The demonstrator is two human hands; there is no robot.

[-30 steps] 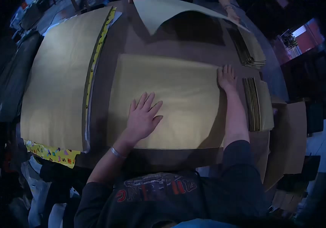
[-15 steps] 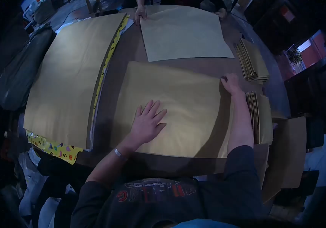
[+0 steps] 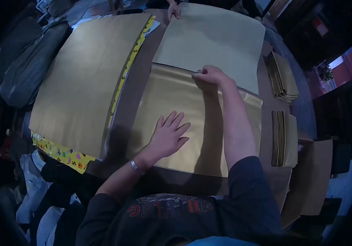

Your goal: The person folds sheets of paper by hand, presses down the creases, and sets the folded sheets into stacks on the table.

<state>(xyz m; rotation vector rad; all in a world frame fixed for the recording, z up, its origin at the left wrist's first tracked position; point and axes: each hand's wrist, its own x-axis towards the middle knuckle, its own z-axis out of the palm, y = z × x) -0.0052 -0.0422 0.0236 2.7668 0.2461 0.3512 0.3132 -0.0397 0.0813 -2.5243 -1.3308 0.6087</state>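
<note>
Left hand [image 3: 168,139]: spread wide, palm down, laid flat on gold-brown sheet [image 3: 172,92] near middle of table [image 3: 143,61]. Right hand [image 3: 213,76]: fingers curled inward at far edge of same sheet, forearm crossing above right portion; cannot tell whether pinching paper.

Edges, largest item first. At left, broad brown sheet [image 3: 89,90], lying over yellow printed sheet [image 3: 61,151] exposed along right side and near end; separated from gold-brown sheet by strip of tabletop. At far side, pale sheet [image 3: 217,45], touched at far left corner by another person's hand [image 3: 174,11], meeting far edge of gold-brown sheet; cannot confirm overlap. At right, farther folded stack [image 3: 283,76] and nearer folded stack [image 3: 284,137], set apart from each other, leaving narrow margin beside gold-brown sheet. At near side, slim band of tabletop before person's shirt.

Surface and room: dim bluish light, dark surroundings; brownish tabletop, shadowed below right forearm. Beside right table edge, cardboard box [image 3: 313,180]. On left wrist, pale bracelet [image 3: 134,165].
</note>
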